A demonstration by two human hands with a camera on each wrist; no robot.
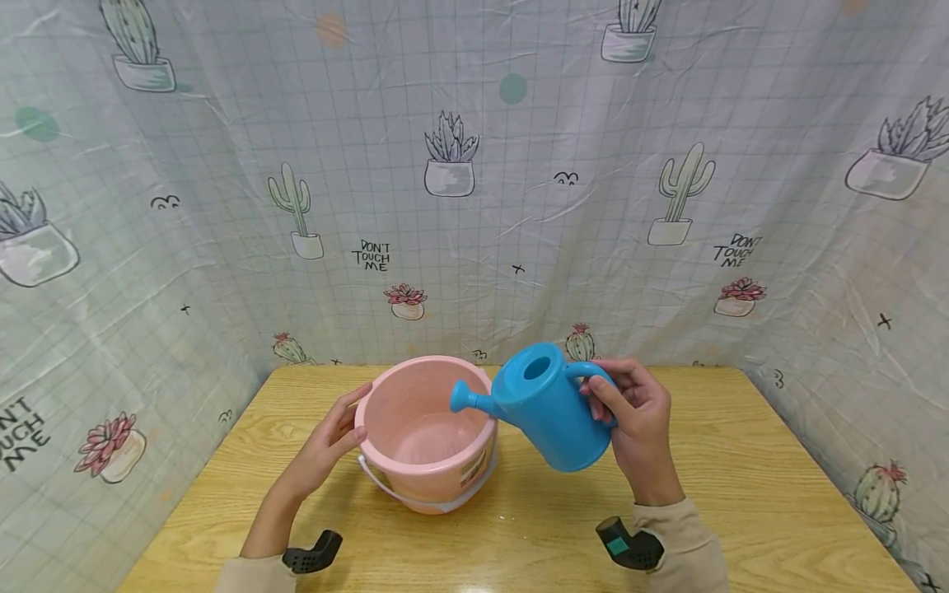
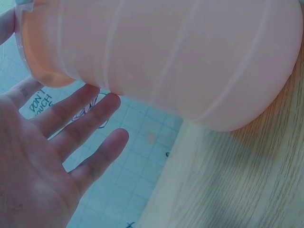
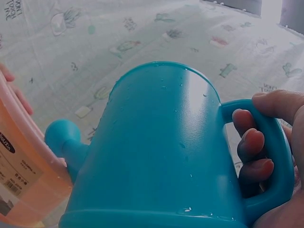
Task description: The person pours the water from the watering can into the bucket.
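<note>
Right wrist only: watering can (image 3: 152, 142) droplets (image 3: 187, 209)

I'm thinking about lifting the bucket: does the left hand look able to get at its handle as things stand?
Likely yes: the left hand touches the bucket, whose pale handle hangs low on the near side, with nothing visible blocking the way.

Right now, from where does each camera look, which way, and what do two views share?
Head: on the head, facing forward and down at the bucket and watering can; left hand, right hand and sleeves show.
Left wrist: on that wrist, facing the bucket's outer side; that hand's fingers show.
Right wrist: on that wrist, facing the watering can; right hand and a few left fingers show.
Shared: head and right wrist views both hold the bucket and watering can.
</note>
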